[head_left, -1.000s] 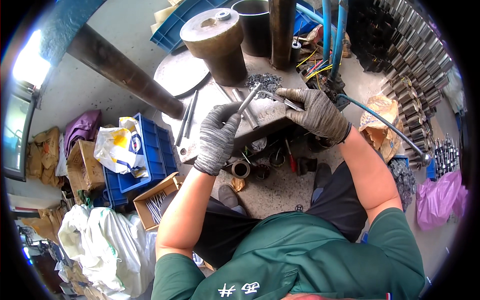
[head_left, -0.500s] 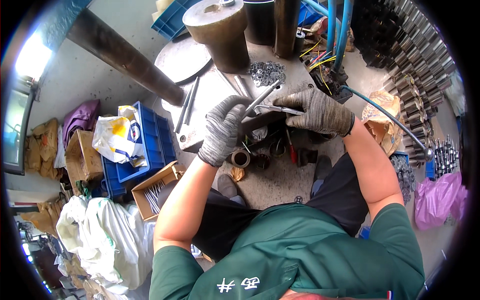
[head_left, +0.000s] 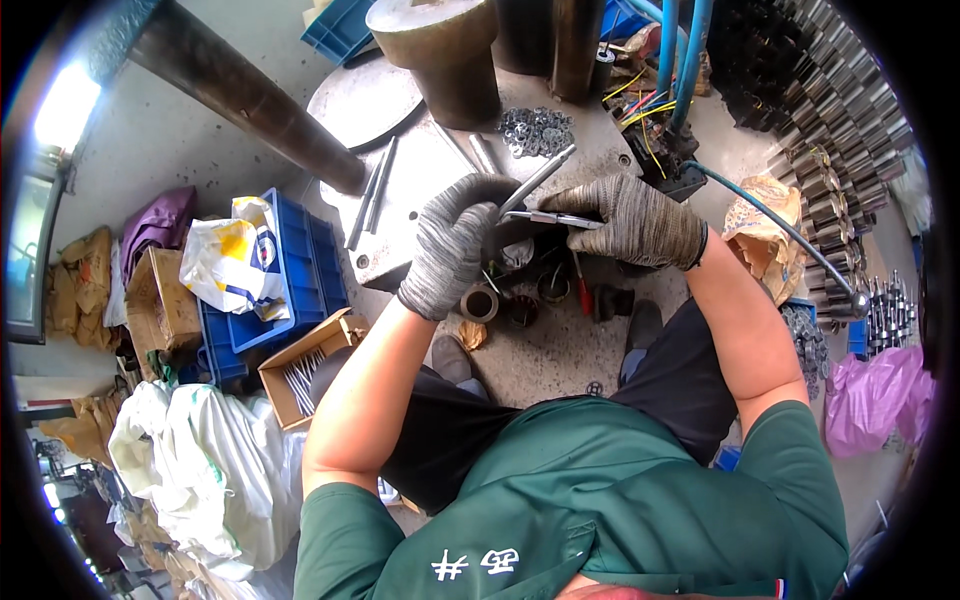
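Observation:
My left hand [head_left: 450, 240], in a grey knit glove, is closed round a metal rod [head_left: 540, 180]. The rod slants up to the right above the front edge of a metal worktable [head_left: 400, 255]. Facing it, my gloved right hand [head_left: 640, 220] grips a slim silver hand tool [head_left: 560, 218], whose exact kind I cannot make out. The tool's narrow end points left and meets or overlaps the rod close to my left fingers. A heap of small dark metal rings [head_left: 537, 132] lies on the worktable beyond my hands. Loose metal rods [head_left: 375, 195] rest left of them.
A thick round column [head_left: 440, 70] stands at the back, with blue hoses [head_left: 690, 60] to its right. Blue crates [head_left: 300, 270] and a cardboard box of rods [head_left: 300, 375] are at the left. Stacked metal cylinders [head_left: 830, 130] line the right. A red-handled tool [head_left: 584, 295] is below.
The rod's upper end has shifted slightly up and to the right. Both hands keep their holds in nearly the same place. The whole view has moved a little.

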